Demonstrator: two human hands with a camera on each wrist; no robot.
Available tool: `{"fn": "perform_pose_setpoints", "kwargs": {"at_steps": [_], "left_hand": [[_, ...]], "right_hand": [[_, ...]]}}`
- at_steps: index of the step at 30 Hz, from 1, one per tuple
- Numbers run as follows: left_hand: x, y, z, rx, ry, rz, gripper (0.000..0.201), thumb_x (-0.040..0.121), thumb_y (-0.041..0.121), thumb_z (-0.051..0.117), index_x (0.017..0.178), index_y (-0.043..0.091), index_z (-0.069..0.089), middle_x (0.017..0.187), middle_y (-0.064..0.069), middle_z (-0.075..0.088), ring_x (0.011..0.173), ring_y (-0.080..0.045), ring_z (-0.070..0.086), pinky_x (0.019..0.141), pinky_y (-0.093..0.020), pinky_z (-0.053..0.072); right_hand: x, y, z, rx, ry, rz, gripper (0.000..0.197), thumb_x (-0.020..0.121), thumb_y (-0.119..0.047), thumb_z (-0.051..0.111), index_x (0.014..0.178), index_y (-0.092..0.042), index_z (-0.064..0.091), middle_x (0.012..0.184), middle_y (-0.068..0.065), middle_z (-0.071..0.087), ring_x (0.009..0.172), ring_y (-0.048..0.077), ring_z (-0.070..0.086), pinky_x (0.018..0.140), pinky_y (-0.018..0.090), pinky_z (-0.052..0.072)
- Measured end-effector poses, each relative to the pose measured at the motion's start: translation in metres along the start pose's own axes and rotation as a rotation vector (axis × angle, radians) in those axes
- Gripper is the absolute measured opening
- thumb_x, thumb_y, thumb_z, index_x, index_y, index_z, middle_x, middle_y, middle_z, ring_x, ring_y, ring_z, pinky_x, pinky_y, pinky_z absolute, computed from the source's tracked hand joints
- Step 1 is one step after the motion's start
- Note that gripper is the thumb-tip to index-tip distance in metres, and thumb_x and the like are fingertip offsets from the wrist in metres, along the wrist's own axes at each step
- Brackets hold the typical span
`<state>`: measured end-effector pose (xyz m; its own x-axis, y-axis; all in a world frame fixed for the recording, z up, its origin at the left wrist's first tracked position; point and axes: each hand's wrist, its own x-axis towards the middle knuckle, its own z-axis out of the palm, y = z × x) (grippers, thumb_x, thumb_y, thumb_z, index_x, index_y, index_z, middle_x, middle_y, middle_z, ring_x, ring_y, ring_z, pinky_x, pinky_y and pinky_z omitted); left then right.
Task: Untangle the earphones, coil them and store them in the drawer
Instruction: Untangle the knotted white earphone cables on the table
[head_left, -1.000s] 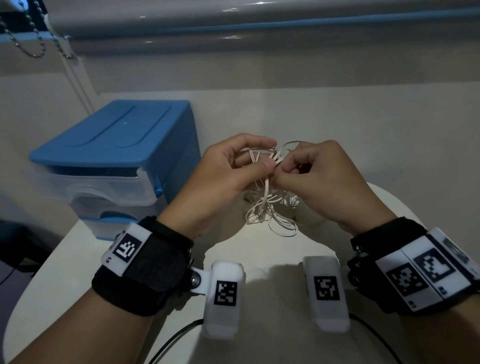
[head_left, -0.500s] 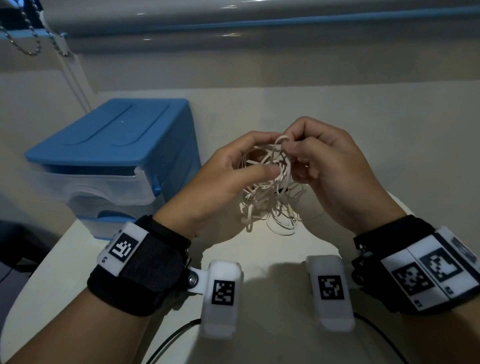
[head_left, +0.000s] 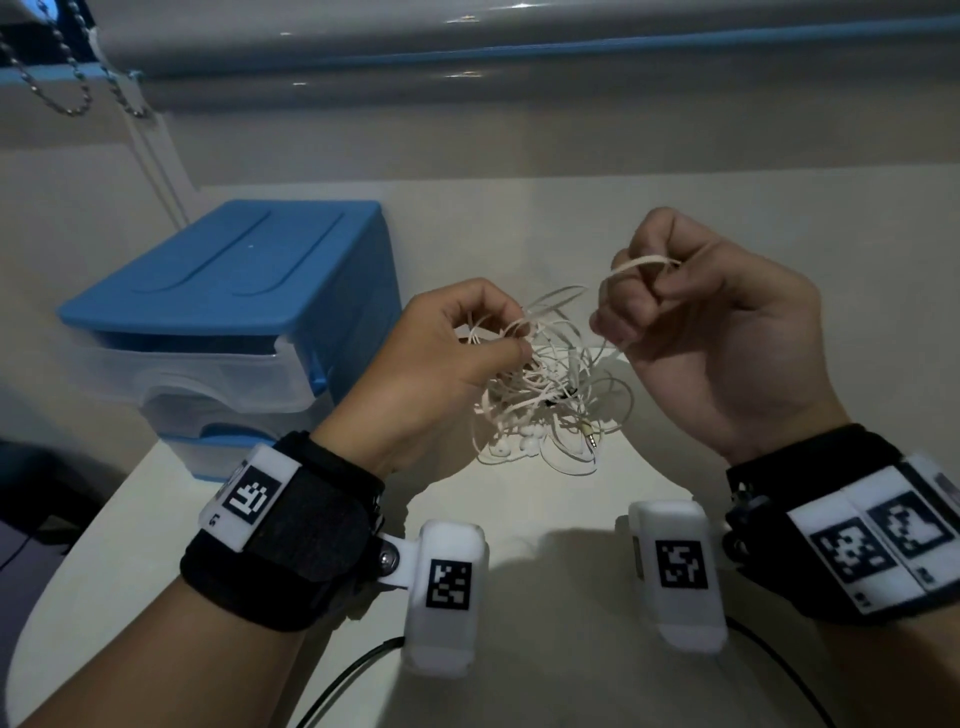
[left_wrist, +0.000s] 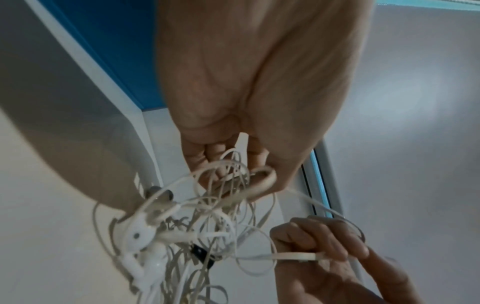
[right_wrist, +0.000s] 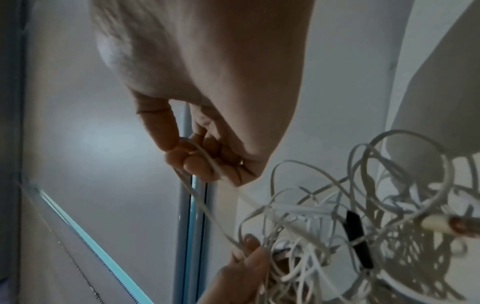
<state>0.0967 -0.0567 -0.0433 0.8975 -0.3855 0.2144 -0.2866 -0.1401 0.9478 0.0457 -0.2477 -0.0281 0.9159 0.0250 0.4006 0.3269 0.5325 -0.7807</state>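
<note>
Item: earphones (head_left: 550, 395), white flat cable, one snarled bundle at centre frame in the head view, its lower loops lying on the pale table (head_left: 519, 649), its upper part lifted between two hands.

Left hand (head_left: 441, 364): left of centre, fingers and thumb curled in a pinch on the top of the bundle; the left wrist view shows several loops gathered at the fingertips (left_wrist: 215, 152).

Right hand (head_left: 717, 332): right of centre and higher, fist closed around a single strand drawn up and away from the bundle; the right wrist view shows that strand running across the curled fingers (right_wrist: 189, 158) and down into the snarl.

Parts visible in the bundle: earbuds (head_left: 514, 447) at its lower left, jack plug (head_left: 589, 434) at its lower right, a small black clip (right_wrist: 357, 232) among the loops.

Drawer unit (head_left: 218, 322): blue top, clear drawers, left of frame, well apart from the bundle; both drawers appear closed.

Progress, judged: early. Untangling is under way, one strand only partly freed and most loops still crossed. Remaining: finish untangling, coil, open a drawer, store.
</note>
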Motion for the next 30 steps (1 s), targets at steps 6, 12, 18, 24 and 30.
{"fn": "perform_pose_setpoints", "kwargs": {"at_steps": [6,12,18,24,30], "left_hand": [[0.0,0.003,0.002,-0.049,0.061,0.064,0.014,0.087,-0.004,0.072,0.096,0.005,0.077,0.094,-0.014,0.075,0.083,-0.013,0.062,0.078,-0.024,0.052],[-0.002,0.004,0.001,-0.054,0.002,0.068,0.019,0.092,-0.002,0.069,0.105,0.008,0.079,0.098,-0.005,0.079,0.094,-0.018,0.073,0.084,-0.027,0.057],[0.0,-0.001,0.003,-0.03,-0.137,-0.017,0.018,0.094,0.005,0.064,0.1,0.016,0.078,0.106,-0.029,0.07,0.098,-0.044,0.068,0.095,-0.055,0.055],[-0.002,0.001,0.002,0.05,-0.171,-0.074,0.018,0.094,0.001,0.062,0.093,0.011,0.078,0.093,-0.009,0.076,0.084,-0.013,0.066,0.081,-0.029,0.053],[-0.001,0.001,0.001,-0.016,-0.086,-0.097,0.015,0.098,0.011,0.065,0.098,0.012,0.08,0.087,-0.011,0.073,0.079,-0.016,0.063,0.076,-0.029,0.05]], "right_hand": [[0.001,0.003,0.001,-0.177,0.137,0.133,0.034,0.091,-0.035,0.047,0.079,-0.004,0.057,0.05,0.006,0.035,0.045,0.019,0.027,0.052,0.033,0.017],[-0.004,0.009,0.003,-0.673,-0.047,0.318,0.047,0.095,-0.045,0.057,0.077,-0.004,0.073,0.04,0.002,0.034,0.037,0.012,0.024,0.049,0.028,0.019],[-0.005,0.005,0.013,-0.385,-0.083,-0.025,0.03,0.101,-0.025,0.051,0.109,-0.011,0.076,0.077,0.009,0.063,0.058,0.018,0.049,0.061,0.029,0.035],[-0.002,-0.003,0.008,-0.368,0.107,-0.28,0.03,0.105,-0.019,0.043,0.114,-0.013,0.071,0.114,0.004,0.075,0.112,0.026,0.067,0.089,0.036,0.044],[0.0,-0.005,0.002,-0.385,0.26,-0.345,0.028,0.103,-0.026,0.048,0.101,-0.024,0.076,0.111,0.0,0.075,0.118,0.019,0.064,0.097,0.044,0.039]]}}
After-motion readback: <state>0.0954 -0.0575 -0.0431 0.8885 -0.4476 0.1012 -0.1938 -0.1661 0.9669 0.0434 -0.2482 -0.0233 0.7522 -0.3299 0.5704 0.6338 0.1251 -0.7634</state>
